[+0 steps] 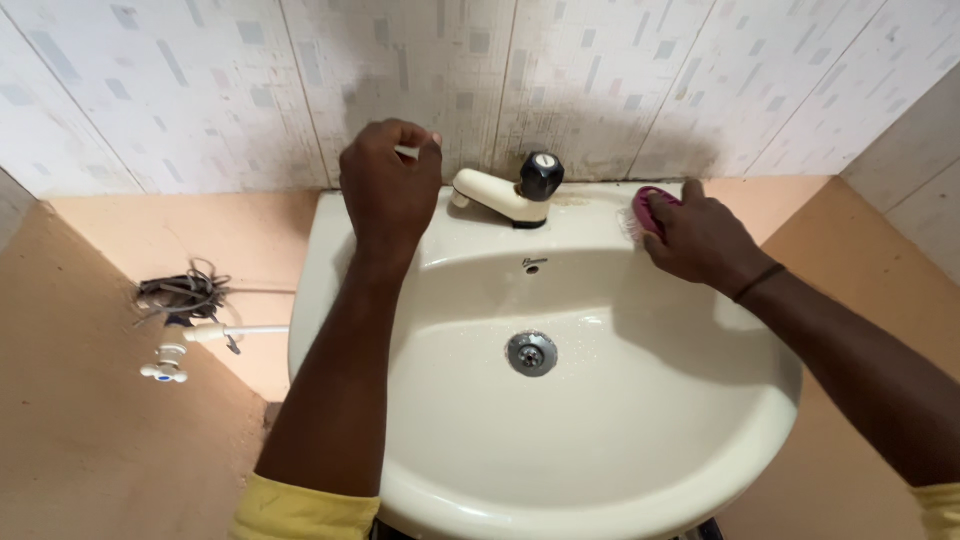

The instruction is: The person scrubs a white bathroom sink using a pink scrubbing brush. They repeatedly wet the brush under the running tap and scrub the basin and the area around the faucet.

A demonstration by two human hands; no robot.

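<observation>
A cream wash basin (480, 470) is fixed to a tiled wall. At its back sits a cream tap (490, 192) with a black knob (541, 175). My left hand (388, 185) is closed at the basin's back left rim, pinching a small white object (407, 152) that is mostly hidden. My right hand (700, 238) grips a pink scrubbing brush (645, 210) pressed on the back right rim, next to the tap. A metal drain (531, 352) lies in the bowl's middle.
A white wall valve (165, 362) with a pipe and a tangle of dark wires (185, 292) sits left of the basin. The lower wall is peach coloured, with patterned tiles (200, 90) above. A dark stain marks the tiles behind the tap.
</observation>
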